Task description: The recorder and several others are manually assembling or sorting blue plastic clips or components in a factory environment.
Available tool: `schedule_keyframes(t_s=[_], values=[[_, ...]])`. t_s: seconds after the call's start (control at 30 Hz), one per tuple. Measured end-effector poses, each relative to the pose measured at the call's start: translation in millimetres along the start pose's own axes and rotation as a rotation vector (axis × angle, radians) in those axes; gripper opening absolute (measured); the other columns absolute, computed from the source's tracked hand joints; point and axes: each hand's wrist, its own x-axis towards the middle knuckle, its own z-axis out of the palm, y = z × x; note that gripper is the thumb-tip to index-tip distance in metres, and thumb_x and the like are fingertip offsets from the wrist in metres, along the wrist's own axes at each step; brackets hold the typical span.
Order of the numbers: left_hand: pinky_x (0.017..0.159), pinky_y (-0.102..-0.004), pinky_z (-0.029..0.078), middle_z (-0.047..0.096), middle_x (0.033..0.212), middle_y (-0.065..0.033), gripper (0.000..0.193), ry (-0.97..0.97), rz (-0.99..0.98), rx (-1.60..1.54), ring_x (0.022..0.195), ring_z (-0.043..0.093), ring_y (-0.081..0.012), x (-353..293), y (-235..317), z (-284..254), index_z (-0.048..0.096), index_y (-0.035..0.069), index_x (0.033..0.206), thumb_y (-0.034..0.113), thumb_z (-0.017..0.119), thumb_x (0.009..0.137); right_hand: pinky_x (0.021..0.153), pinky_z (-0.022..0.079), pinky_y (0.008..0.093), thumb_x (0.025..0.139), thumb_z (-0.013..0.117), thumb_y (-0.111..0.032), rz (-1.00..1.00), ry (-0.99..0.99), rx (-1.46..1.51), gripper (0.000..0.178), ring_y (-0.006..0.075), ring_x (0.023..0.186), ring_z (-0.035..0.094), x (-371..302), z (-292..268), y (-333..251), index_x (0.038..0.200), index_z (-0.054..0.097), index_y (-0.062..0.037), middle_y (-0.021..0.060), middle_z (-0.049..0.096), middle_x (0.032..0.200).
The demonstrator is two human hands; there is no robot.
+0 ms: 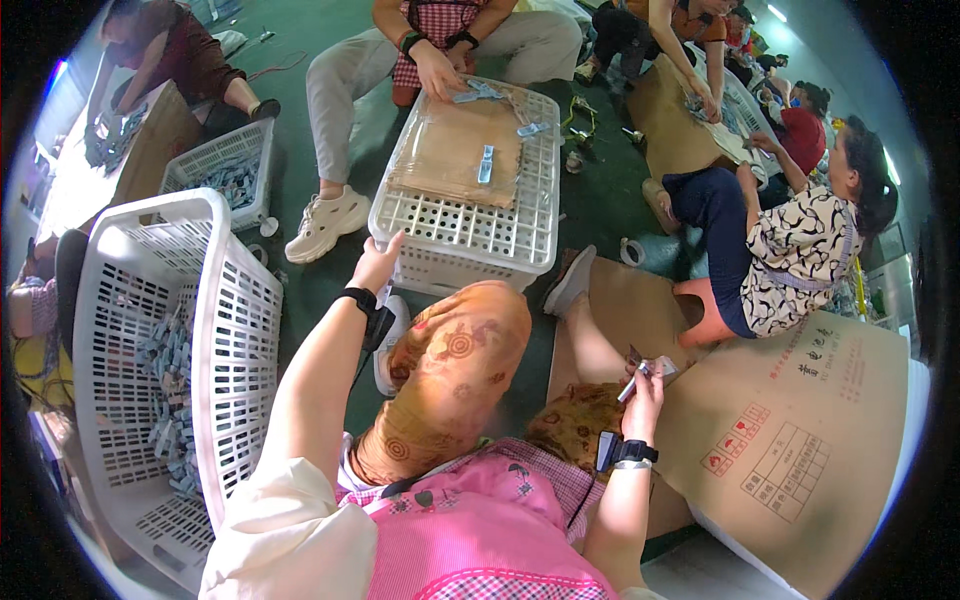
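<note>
My left hand (pixel 378 262) is closed at the near left corner of a white plastic crate (pixel 542 180), its thumb along the rim; the other fingers are partly hidden. On the crate's perforated top lies a flat brown cardboard piece (pixel 450 150) with a small light-blue part (pixel 486 165) on it. My right hand (pixel 643 398) is raised over my right side, its fingers pinching a small pale stick-like piece (pixel 630 384). A dark thin bit and a whitish scrap show beside those fingers; their kind is too small to tell.
A tall white basket (pixel 215 270) with many small grey-blue parts (pixel 170 390) stands at my left. Across the crate a seated person's hands (pixel 437 72) handle blue parts. A large cardboard box (pixel 800 450) lies at right, near another seated person (pixel 800 240).
</note>
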Motion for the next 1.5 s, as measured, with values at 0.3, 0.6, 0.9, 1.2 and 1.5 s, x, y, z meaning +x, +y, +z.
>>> schedule_keyframes(t_s=[0.3,0.6,0.9,1.2,1.5], values=[[0.079,-0.0341,0.05,0.058,0.117,-0.0242,0.107,-0.096,-0.069,0.088,0.092,0.064,-0.0289,-31.1,34.0,-15.4,0.023,-0.008,0.139,0.068,0.059,0.072,0.077,0.05,0.0292,0.091,0.055,-0.006,-0.01,-0.005,-0.003,0.039,0.0163,0.094,0.06,-2.4,-3.5,-0.4,0.129,0.045,-0.0051,0.0055,0.055,0.115],[0.1,-0.0376,0.038,0.051,0.126,-0.0278,0.102,0.124,0.01,0.018,0.121,0.05,-0.0338,-35.0,3.9,-23.6,0.024,-0.007,0.14,0.066,0.057,0.076,0.076,0.05,0.0285,0.091,0.056,-0.007,-0.014,-0.009,0.031,0.037,0.015,0.091,0.06,-5.2,0.9,-5.4,0.126,0.047,-0.0057,0.004,0.057,0.108],[0.083,-0.0415,0.047,0.059,0.105,-0.0207,0.048,0.371,0.527,0.243,0.094,0.059,-0.0361,-143.5,-55.7,-18.2,0.047,-0.001,0.123,0.03,0.056,0.087,0.074,0.049,0.0277,0.091,0.056,-0.008,-0.032,-0.023,0.074,0.04,0.0126,0.087,0.059,-0.7,-1.1,-1.9,0.13,0.044,-0.0058,0.0027,0.058,0.097],[0.066,-0.0476,0.05,0.061,0.098,-0.019,0.033,-0.11,0.57,0.529,0.078,0.062,-0.0395,-186.0,-28.1,-14.8,0.047,0.008,0.118,0.028,0.047,0.091,0.069,0.047,0.0253,0.09,0.057,-0.008,-0.053,0.001,0.034,0.031,0.0116,0.078,0.058,-7.3,-1.1,-1.9,0.121,0.05,-0.0066,0.0025,0.059,0.093],[0.064,-0.0479,0.051,0.063,0.088,-0.0204,0.035,-0.171,0.489,0.598,0.077,0.063,-0.0392,-199.0,-26.2,-27.9,0.046,0.006,0.117,0.03,0.043,0.092,0.07,0.048,0.0255,0.091,0.056,-0.008,-0.108,-0.033,0.123,0.031,0.0116,0.08,0.059,-18.3,11.1,-10.0,0.121,0.05,-0.0074,0.0025,0.06,0.093]])
